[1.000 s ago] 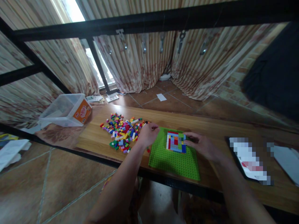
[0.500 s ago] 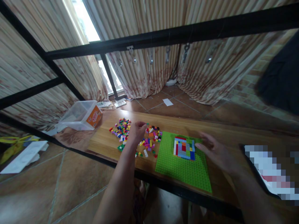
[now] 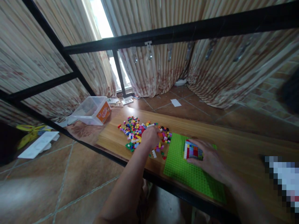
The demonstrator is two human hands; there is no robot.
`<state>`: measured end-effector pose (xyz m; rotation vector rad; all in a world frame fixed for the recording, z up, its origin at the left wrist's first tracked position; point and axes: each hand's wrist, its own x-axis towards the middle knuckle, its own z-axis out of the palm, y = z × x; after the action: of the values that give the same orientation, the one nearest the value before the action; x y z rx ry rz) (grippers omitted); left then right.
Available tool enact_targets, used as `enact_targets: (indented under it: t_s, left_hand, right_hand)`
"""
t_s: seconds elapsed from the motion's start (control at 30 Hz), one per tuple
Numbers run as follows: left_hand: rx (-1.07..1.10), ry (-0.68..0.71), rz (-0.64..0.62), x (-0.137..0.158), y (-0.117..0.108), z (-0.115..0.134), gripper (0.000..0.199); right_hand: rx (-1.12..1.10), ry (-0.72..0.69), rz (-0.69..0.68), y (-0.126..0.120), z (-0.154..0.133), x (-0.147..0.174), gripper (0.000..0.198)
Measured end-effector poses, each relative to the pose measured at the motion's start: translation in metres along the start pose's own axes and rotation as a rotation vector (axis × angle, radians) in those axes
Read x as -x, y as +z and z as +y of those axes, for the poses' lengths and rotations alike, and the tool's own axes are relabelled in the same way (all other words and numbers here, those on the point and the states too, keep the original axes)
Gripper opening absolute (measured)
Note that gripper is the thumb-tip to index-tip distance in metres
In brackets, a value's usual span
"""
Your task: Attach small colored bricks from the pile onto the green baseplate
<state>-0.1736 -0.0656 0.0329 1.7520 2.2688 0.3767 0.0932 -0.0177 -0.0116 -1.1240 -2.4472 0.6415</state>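
My left hand (image 3: 150, 137) is over the pile of small coloured building bricks (image 3: 133, 127) on the table, its fingers closed and pointing down. Whatever they pinch is hidden behind the hand. On the green baseplate (image 3: 179, 174) sits a multicoloured brick build (image 3: 192, 151), roughly square, in red, white, blue and yellow. Spanning it from the right is my right hand (image 3: 207, 154), thumb along the near edge and fingers along the far edge. The build's right part is covered by that hand.
The wooden table (image 3: 235, 146) runs left to right. A clear plastic box (image 3: 90, 113) with an orange label stands beyond its left end. A blurred-out screen-like object (image 3: 283, 177) lies at right. Black metal bars (image 3: 163, 39) cross in front of the curtains.
My right hand has moved from beside the brick build onto its edges. The left hand has shifted slightly nearer within the pile, fingers now lower. The whole view has turned a little left.
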Motion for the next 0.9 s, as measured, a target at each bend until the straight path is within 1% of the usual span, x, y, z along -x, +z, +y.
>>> enact_targets:
  t_s: [0.13, 0.33, 0.4, 0.47, 0.57, 0.63, 0.7, 0.77, 0.9]
  left_hand:
    - [-0.079, -0.012, -0.050, -0.004, 0.005, 0.007, 0.029]
    - [-0.161, -0.010, -0.008, -0.008, 0.015, 0.011, 0.026]
    - [-0.162, -0.002, 0.001, -0.009, 0.014, 0.011, 0.026]
    - [-0.147, 0.018, 0.041, -0.008, 0.010, 0.012, 0.025]
    - [-0.064, 0.119, 0.099, -0.004, 0.003, 0.020, 0.023]
    - [0.008, 0.237, 0.084, 0.001, 0.003, 0.031, 0.021]
    - [0.052, 0.355, 0.033, 0.007, 0.008, 0.047, 0.020]
    - [0.056, 0.432, -0.010, 0.013, 0.018, 0.065, 0.019]
    - [0.017, 0.522, -0.033, 0.019, 0.039, 0.095, 0.019]
  right_hand:
    - [-0.031, 0.025, -0.032, -0.003, 0.001, 0.001, 0.078]
    - [-0.088, 0.028, -0.023, -0.008, -0.001, 0.004, 0.095]
    - [-0.119, 0.069, 0.012, -0.014, 0.000, 0.005, 0.094]
    - [-0.147, 0.143, 0.084, -0.024, 0.002, 0.007, 0.088]
    - [-0.160, 0.248, 0.250, -0.038, 0.008, 0.011, 0.076]
    - [-0.169, 0.284, 0.347, -0.043, 0.013, 0.012, 0.070]
    - [-0.190, 0.298, 0.398, -0.044, 0.018, 0.013, 0.064]
    - [-0.220, 0.310, 0.388, -0.041, 0.021, 0.013, 0.058]
    - [-0.281, 0.325, 0.291, -0.034, 0.025, 0.013, 0.050]
